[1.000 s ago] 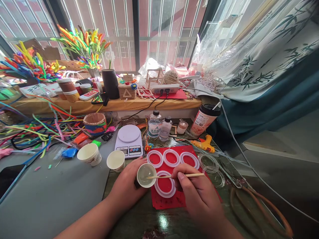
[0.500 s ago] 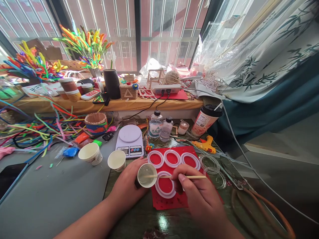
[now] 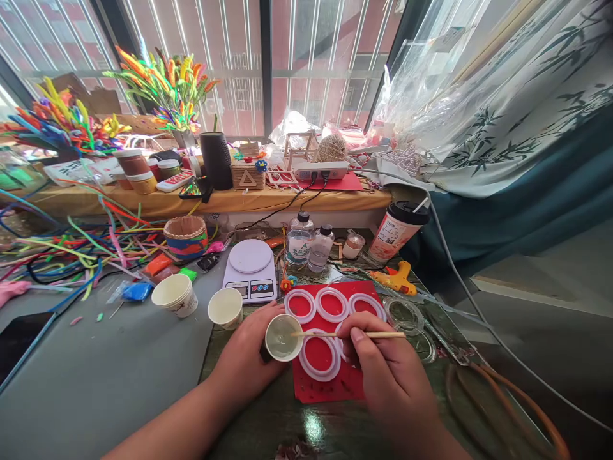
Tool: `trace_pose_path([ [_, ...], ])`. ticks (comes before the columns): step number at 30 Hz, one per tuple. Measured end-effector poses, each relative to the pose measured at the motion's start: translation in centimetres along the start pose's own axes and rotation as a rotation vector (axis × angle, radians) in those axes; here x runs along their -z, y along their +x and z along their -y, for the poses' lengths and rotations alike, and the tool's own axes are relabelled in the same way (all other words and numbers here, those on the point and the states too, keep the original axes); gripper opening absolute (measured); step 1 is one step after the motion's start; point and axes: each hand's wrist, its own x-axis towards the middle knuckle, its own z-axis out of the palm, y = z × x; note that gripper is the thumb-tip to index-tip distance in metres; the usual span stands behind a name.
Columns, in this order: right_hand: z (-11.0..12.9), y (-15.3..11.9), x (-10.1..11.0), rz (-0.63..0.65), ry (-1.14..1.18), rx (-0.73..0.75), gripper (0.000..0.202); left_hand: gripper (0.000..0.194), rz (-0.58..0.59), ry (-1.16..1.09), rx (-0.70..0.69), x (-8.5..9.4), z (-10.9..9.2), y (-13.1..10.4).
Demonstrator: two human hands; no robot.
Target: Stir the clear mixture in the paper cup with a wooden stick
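My left hand [image 3: 251,342] is wrapped round a paper cup [image 3: 283,358] that holds a clear liquid. Between the fingers of my right hand [image 3: 383,358] is a thin wooden stick [image 3: 378,335], lying nearly level, its left tip at the cup's right rim. Several white ring molds [image 3: 320,374] lie on a red sheet [image 3: 330,391] under and behind my right hand, which hides part of them. Left of the held cup stands another paper cup [image 3: 225,310], with a stack of paper cups [image 3: 175,295] farther left.
A white kitchen scale [image 3: 249,259] stands behind the cups. Two clear bottles [image 3: 320,250], a lidded drink cup [image 3: 395,233] and a yellow glue gun [image 3: 400,279] are at the back. Clear rings [image 3: 424,345] lie at the right. Colored pipe cleaners [image 3: 76,246] cover the left back.
My right hand has moved slightly right, drawing the stick's tip from over the liquid to the cup's right rim. My left hand and the cup have barely moved.
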Motion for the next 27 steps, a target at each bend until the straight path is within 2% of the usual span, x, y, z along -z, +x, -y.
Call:
trace_pose_path([
  [4,0.04,-0.06,-0.07,0.033,0.009,-0.003,0.032,0.063,0.004,-0.018,0.012,-0.07,0.07,-0.02],
  [13,0.15,-0.16,-0.12,-0.052,0.039,-0.034,0.031,0.063,0.007,-0.020,0.018,-0.10,0.03,-0.05],
  [27,0.20,0.16,-0.26,0.030,0.012,-0.011,0.034,0.062,0.016,-0.047,0.023,-0.12,0.03,-0.06],
])
